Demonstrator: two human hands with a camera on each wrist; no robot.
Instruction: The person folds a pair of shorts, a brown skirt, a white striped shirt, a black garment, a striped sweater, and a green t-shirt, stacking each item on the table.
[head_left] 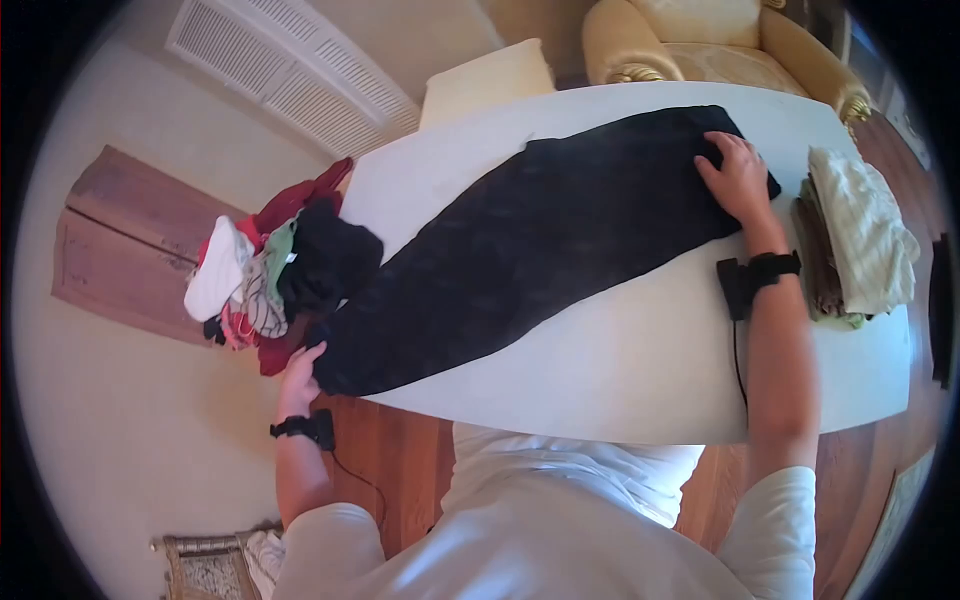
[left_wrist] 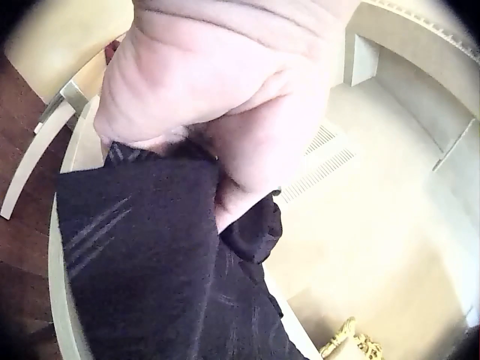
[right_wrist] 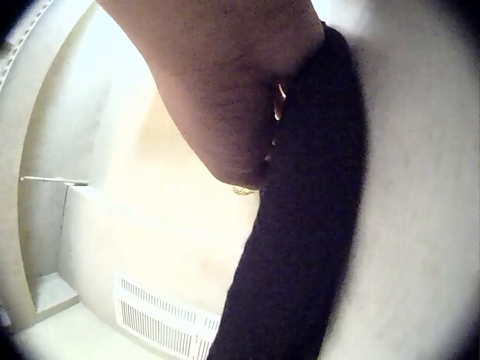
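Black trousers point(head_left: 520, 230), folded lengthwise, lie slanting across the white table point(head_left: 640, 340). At their narrow left end, by the table's edge, my left hand point(head_left: 301, 378) grips the hem, thumb on top. The left wrist view shows the black cloth point(left_wrist: 142, 255) hanging from that hand point(left_wrist: 217, 90), its fingertips hidden in the folds. My right hand point(head_left: 738, 178) rests with spread fingers on the wide right end. Seen from the right wrist, this hand point(right_wrist: 225, 97) lies against the cloth point(right_wrist: 307, 202), fingertips mostly hidden.
A heap of mixed clothes point(head_left: 265, 265) sits at the table's left end, close beside my left hand. On the right stands a stack of folded clothes point(head_left: 860, 230), a pale striped one on top. Beyond the table are a cream stool point(head_left: 490, 85) and a gold armchair point(head_left: 715, 45).
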